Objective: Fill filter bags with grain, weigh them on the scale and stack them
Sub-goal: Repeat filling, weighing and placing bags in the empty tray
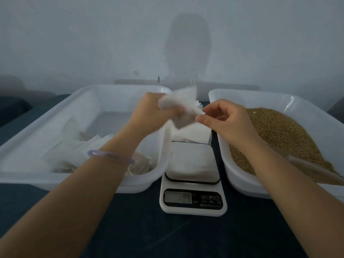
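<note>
While the left hand (154, 110) grips a bag (183, 102), the right hand (229, 120) at its 3 o'clock pinches the edge, probably to open it.

Scale (193, 202) is wedged in the narrow gap between left tub (55, 181) and right tub (260, 94) - rims tight on both sides, bag stack (195, 135) blocking behind, left hand (150, 110) and right hand (227, 118) on a filter bag (182, 107) over the gap's far end - open paths: from above, or across the dark cloth (167, 237) in front.
</note>
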Demonstrator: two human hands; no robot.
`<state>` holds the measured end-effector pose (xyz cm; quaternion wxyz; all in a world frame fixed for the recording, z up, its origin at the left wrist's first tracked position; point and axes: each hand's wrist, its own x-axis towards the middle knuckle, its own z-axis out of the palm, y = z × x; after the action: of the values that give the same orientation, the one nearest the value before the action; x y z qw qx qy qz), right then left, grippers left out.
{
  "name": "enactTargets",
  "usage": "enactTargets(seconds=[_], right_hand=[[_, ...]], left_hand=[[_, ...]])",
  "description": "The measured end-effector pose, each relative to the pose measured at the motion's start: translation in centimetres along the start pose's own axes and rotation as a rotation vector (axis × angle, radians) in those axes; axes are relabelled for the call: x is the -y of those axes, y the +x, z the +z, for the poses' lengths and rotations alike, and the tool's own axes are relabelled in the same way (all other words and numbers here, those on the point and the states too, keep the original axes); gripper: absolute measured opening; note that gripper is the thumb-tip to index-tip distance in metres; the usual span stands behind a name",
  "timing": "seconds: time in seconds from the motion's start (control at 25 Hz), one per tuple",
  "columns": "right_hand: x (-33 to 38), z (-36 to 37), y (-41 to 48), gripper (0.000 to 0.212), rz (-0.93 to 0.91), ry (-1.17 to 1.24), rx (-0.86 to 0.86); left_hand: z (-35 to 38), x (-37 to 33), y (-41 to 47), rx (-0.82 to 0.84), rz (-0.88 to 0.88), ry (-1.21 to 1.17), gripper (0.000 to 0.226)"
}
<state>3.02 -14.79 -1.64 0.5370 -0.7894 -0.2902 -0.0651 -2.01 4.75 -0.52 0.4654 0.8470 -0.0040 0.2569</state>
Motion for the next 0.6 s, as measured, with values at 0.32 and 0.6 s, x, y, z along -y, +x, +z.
enactTargets(seconds=[0.32, 0.6], right_hand=[[-0.4, 0.1, 0.3, 0.015, 0.024, -0.051, 0.007], [-0.5, 0.1, 0.3, 0.014, 0.024, -0.054, 0.005]], left_hand=[[-4.9, 1.3, 0.0, 0.257, -0.622, 0.285, 0.011], [-5.4, 1.8, -0.9, 0.578, -0.859, 0.433, 0.023]])
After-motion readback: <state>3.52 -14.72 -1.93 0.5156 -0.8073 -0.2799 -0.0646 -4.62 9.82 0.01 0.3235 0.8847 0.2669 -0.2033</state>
